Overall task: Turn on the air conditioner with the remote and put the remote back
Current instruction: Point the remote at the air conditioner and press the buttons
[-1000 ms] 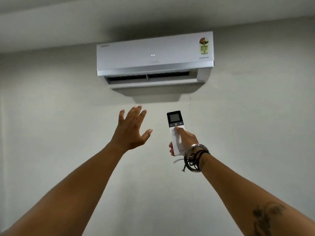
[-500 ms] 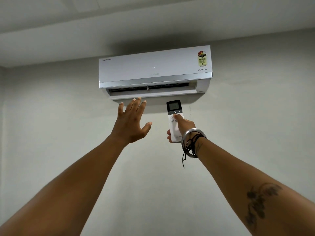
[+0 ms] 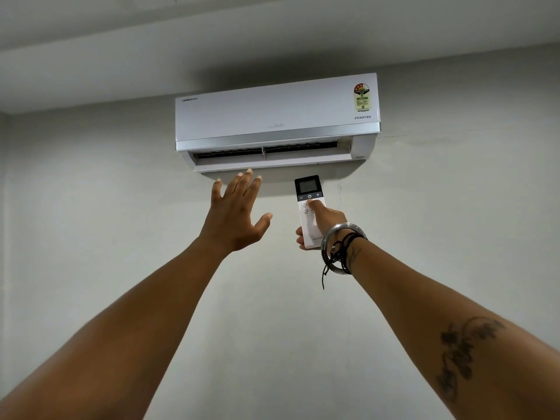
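Note:
A white split air conditioner (image 3: 277,116) hangs high on the wall, its bottom flap open and no lights showing on its front. My right hand (image 3: 325,221) holds a slim white remote (image 3: 309,207) upright, aimed at the unit, with the thumb resting on the buttons just below the power key. The remote's dark screen sits at its top end. My left hand (image 3: 235,212) is raised beside it, fingers spread, fingertips just under the flap, holding nothing.
A plain grey wall (image 3: 454,237) fills the view, meeting the ceiling (image 3: 121,40) above the unit. Bangles and black cords (image 3: 339,247) circle my right wrist.
Both hands have risen closer to the air conditioner, which sits lower in view. The two small lights on the unit's front are no longer visible. The thumb stays on the remote.

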